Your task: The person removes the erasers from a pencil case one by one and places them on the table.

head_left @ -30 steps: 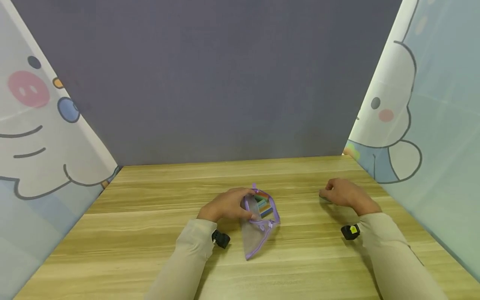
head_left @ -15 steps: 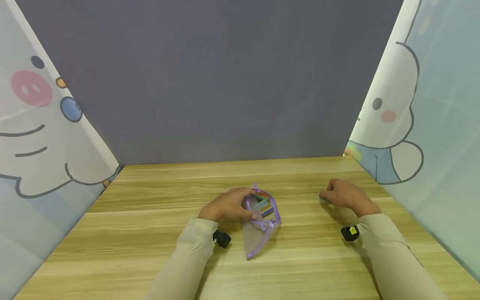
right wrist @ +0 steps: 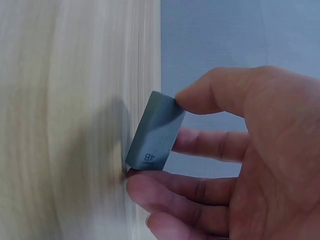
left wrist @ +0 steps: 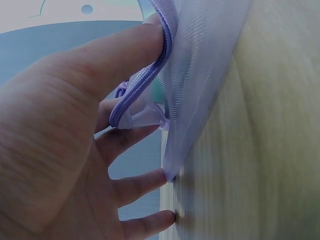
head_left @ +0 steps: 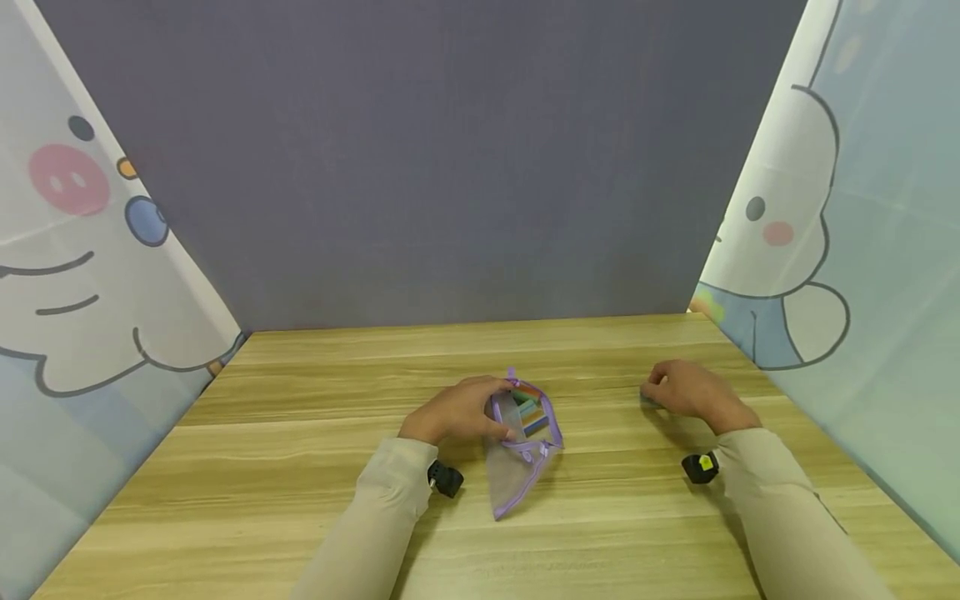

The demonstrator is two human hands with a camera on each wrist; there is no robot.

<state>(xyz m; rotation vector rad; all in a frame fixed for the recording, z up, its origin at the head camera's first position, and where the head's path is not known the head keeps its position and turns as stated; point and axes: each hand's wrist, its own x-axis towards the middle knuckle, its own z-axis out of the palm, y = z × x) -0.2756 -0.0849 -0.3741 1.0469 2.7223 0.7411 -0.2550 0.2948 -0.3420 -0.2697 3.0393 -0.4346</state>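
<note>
A mesh zip pouch (head_left: 510,477) with purple edging lies on the table, its mouth open. Several coloured blocks (head_left: 530,412) show inside it. My left hand (head_left: 459,410) holds the near-left side of the mouth, thumb against the purple zipper edge (left wrist: 145,75) in the left wrist view; the other fingers spread along the mesh. Off to the right, my right hand (head_left: 686,388) grips a grey-green eraser (right wrist: 157,131) marked 4B between thumb and fingers. One end of that eraser is low against the tabletop; whether it touches is unclear.
The wood-grain table (head_left: 300,483) ends at a dark grey panel (head_left: 465,167) behind. Cartoon-printed sheets (head_left: 885,250) stand along the left and right sides. A black wrist camera (head_left: 701,467) sits under the right wrist.
</note>
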